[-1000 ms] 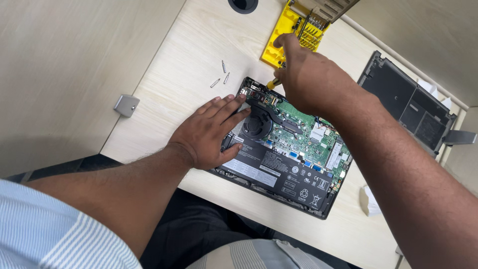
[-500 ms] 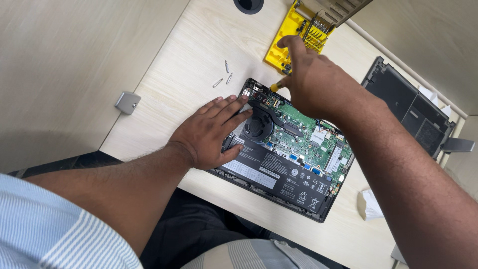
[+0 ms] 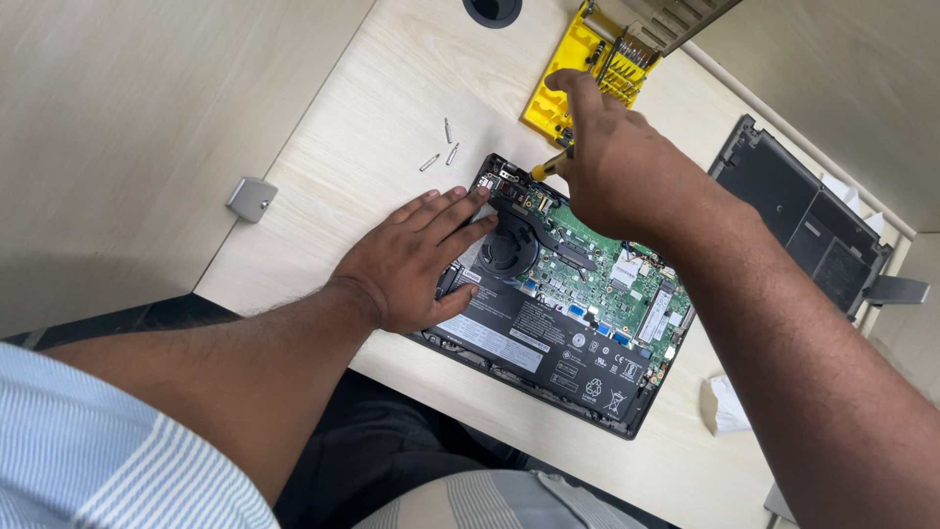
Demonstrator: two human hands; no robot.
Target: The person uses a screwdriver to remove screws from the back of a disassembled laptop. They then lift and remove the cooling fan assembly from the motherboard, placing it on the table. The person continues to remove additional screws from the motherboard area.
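An opened laptop lies bottom-up on the light wooden desk, showing its green circuit board, black fan and black battery. My left hand rests flat on the laptop's left edge, fingers spread beside the fan. My right hand is closed around a yellow-handled screwdriver whose end sits over the laptop's far left corner.
A yellow screwdriver-bit tray sits just beyond the laptop. Three loose screws lie left of it. The removed black bottom cover lies at the right. A round cable hole, a small grey bracket and crumpled white paper are nearby.
My right hand with the screwdriver has shifted slightly toward the yellow tray. My left hand stays flat on the laptop.
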